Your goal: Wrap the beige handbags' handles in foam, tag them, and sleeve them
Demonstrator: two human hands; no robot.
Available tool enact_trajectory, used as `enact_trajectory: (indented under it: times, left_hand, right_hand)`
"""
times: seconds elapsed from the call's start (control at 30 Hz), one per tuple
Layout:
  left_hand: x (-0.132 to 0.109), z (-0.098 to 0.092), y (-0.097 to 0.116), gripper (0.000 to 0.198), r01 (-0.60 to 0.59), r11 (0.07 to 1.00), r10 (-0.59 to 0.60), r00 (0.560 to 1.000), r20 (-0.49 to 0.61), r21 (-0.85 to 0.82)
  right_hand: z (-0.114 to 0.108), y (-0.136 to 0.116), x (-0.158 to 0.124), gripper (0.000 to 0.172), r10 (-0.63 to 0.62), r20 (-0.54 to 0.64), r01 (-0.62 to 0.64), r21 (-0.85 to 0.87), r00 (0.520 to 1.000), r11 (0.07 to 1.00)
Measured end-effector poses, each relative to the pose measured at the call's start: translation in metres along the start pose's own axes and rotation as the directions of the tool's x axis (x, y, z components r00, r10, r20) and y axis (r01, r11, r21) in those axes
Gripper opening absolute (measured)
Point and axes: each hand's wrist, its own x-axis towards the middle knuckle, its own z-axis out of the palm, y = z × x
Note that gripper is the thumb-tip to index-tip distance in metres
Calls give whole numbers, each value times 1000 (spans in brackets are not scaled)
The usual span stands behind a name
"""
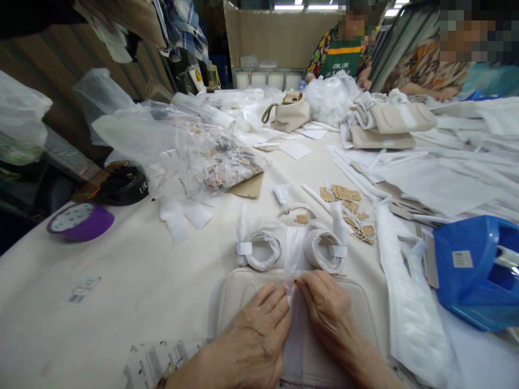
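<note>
A cream bag (357, 302) lies flat in front of me, with a translucent white strip (298, 335) running down its middle. My left hand (259, 329) rests flat on the bag at the strip's left edge, fingers stretched out. On the other side, my right hand (330, 305) pinches the strip near the bag's top edge with thumb and forefinger. Just beyond the bag are two wrapped strap coils, a left coil (263, 250) and a right coil (324, 248), each with a white band. The strip passes up between them.
Brown tags (344, 197) with strings lie beyond the coils. A blue plastic bin (462, 270) stands at right, a purple tape roll (83, 221) at left. Clear plastic bags (182, 151) are heaped at back left. A person in a green apron (343, 58) and another person are across the table.
</note>
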Motion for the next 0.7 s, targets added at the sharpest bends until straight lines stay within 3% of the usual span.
enact_trajectory:
  times: [0.1, 0.2, 0.27, 0.47, 0.6, 0.7]
  left_hand:
    - [-1, 14, -2, 37, 36, 998, -46, 986, -161, -60]
    - [-2, 29, -4, 35, 72, 984, -125, 929, -349, -163]
    - [0, 36, -6, 38, 72, 987, -126, 897, -423, -142]
    - [9, 35, -5, 41, 56, 964, 21, 959, -284, 259]
    - [12, 25, 1, 39, 80, 949, 1, 967, -256, 306]
    - [13, 19, 5, 41, 88, 943, -24, 980, -198, 322]
  right_hand:
    - [3, 1, -1, 28, 44, 28, -44, 3, 999, 999]
    - [6, 2, -3, 28, 76, 33, -75, -8, 997, 997]
    - [8, 3, -4, 27, 88, 33, -87, -21, 996, 996]
    - [11, 3, -4, 28, 53, -8, -54, -70, 999, 996]
    - [14, -1, 2, 29, 55, -40, -60, -123, 998, 991]
    - [1, -5, 0, 24, 85, -115, -92, -59, 990, 994]
